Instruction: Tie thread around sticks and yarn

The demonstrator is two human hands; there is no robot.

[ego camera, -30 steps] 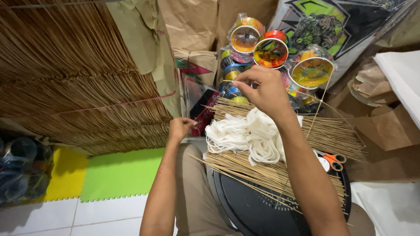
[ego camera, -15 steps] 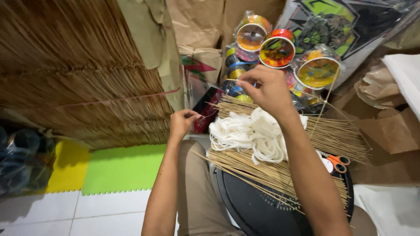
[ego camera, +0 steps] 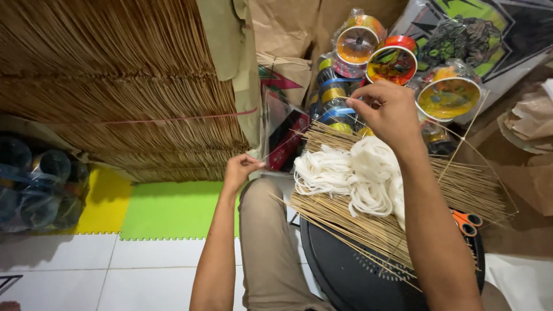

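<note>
Bamboo sticks (ego camera: 403, 213), thin and pale, lie in a flat bundle across a round black tray (ego camera: 351, 270) on the person's lap. A loose heap of white string (ego camera: 357, 173) rests on top of the sticks, toward their upper end. The right hand (ego camera: 389, 109) is raised above the string, its fingers pinched closed on something thin, most likely a strand of string, though it is too fine to make out. The left hand (ego camera: 241, 168) is lower and to the left, just above the knee, with thumb and fingers pinched together on the end of one thin stick (ego camera: 282, 147) that slants up toward the right hand.

Orange-handled scissors (ego camera: 466, 222) lie at the right edge of the tray, partly under the sticks. Beyond the right hand stands a cluster of colourful spools (ego camera: 397, 63) wrapped in clear plastic, with yellow, orange and blue rims. A large stack of long dry sticks (ego camera: 115, 86) fills the upper left, tied with a red cord. Below it lie a green foam mat (ego camera: 167, 207) and a yellow foam mat (ego camera: 106, 204) on white floor tiles (ego camera: 75, 270). Brown paper (ego camera: 288, 29) leans at the top.
</note>
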